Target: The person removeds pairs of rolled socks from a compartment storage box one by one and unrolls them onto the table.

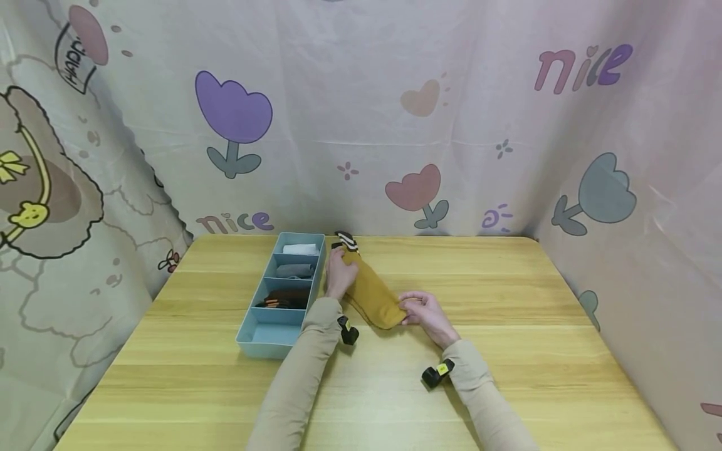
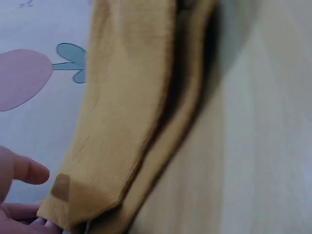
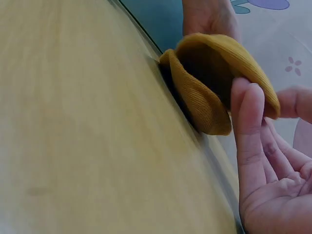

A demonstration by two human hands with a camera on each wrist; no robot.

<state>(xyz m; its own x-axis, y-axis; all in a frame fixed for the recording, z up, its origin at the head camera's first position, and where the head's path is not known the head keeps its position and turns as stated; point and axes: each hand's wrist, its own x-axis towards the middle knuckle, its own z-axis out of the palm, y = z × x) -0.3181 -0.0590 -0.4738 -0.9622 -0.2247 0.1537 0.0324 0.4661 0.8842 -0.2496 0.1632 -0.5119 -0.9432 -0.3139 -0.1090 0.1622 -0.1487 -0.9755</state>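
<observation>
We count two hands [image 1: 341,274] [image 1: 427,313], one mustard sock bundle [image 1: 372,294], one blue box [image 1: 265,351], four compartments [image 1: 276,333], three folded bundles [image 1: 294,270] inside, two black wrist devices [image 1: 349,333] [image 1: 435,376], one table [image 1: 507,300]

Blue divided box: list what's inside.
From the far end, the box holds a white folded cloth, a grey one and a dark bundle with orange stripes. The nearest compartment shows bare floor; the left sleeve covers its right edge. Anything beneath the cloths is covered.

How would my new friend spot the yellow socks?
On the wooden table, look just right of the blue divided box. The socks stretch between the person's left hand and right hand; their mustard yellow sets them apart from the box's white, grey and dark bundles.
</observation>
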